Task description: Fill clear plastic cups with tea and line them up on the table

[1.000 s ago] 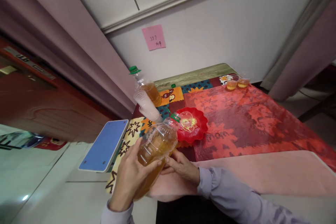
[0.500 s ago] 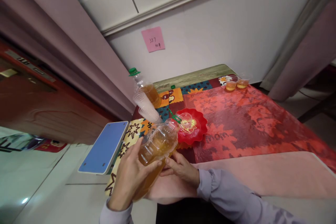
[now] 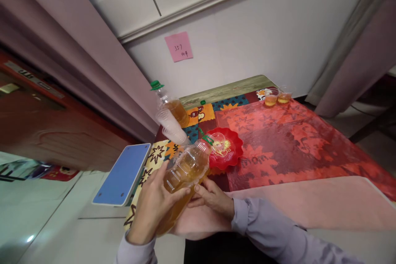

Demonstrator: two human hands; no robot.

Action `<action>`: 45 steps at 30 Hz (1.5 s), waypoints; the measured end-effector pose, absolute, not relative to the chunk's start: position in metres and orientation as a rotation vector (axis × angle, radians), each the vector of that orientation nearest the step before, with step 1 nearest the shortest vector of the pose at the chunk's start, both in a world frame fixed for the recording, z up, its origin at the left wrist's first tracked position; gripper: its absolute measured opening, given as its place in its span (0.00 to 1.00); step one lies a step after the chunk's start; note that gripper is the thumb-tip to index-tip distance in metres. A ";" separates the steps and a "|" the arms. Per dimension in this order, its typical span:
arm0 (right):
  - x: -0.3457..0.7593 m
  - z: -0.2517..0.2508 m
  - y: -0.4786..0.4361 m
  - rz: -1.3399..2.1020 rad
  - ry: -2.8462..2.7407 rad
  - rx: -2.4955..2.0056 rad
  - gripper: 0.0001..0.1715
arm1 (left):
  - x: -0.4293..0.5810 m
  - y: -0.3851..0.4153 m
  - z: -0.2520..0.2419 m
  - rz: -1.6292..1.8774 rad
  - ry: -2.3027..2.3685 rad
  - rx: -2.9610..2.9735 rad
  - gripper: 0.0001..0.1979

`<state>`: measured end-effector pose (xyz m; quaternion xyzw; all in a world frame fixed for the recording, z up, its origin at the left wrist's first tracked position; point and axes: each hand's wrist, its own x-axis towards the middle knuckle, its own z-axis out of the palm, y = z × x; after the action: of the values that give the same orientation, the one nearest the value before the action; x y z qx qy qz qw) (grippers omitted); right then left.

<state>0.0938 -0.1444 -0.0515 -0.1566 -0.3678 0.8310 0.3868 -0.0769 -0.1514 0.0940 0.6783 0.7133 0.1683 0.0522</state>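
Observation:
A large clear plastic bottle (image 3: 185, 171) of amber liquid is tilted, its neck pointing up and to the right. My left hand (image 3: 154, 202) wraps its left side, thumb across the front. Against the lower right side, my right hand (image 3: 213, 198) grips it with bent fingers. A green ring circles the neck, and the mouth is at a clear plastic cup (image 3: 220, 142). That cup is on a red scalloped dish (image 3: 232, 160) with a yellow print. Whether liquid is flowing, I cannot tell. A nested stack of clear cups (image 3: 172, 127) lies just beyond the bottle.
Another bottle of amber liquid (image 3: 177, 111) with a green cap stands at the far left. A small green cap (image 3: 203, 102) lies near the back. Two cups (image 3: 271, 98) hold amber liquid at the far right. A blue board (image 3: 122, 175) projects at the table's left edge.
The liquid reaches a little closer to the bottle's neck. Both hands keep the same hold, and the view has shifted very slightly.

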 end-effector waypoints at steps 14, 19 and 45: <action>0.093 -0.054 -0.145 2.119 -0.922 -0.410 0.40 | -0.072 -0.149 0.105 0.460 2.129 2.051 0.46; 0.092 -0.055 -0.145 2.116 -0.926 -0.406 0.39 | -0.070 -0.148 0.106 0.455 2.126 2.092 0.45; 0.092 -0.053 -0.144 2.116 -0.914 -0.424 0.39 | -0.066 -0.145 0.112 0.415 2.127 2.049 0.45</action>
<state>0.0918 -0.1436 -0.0525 -0.1667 -0.3592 0.8320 0.3886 -0.0658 -0.1448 0.1117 0.6849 0.7109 0.1387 0.0794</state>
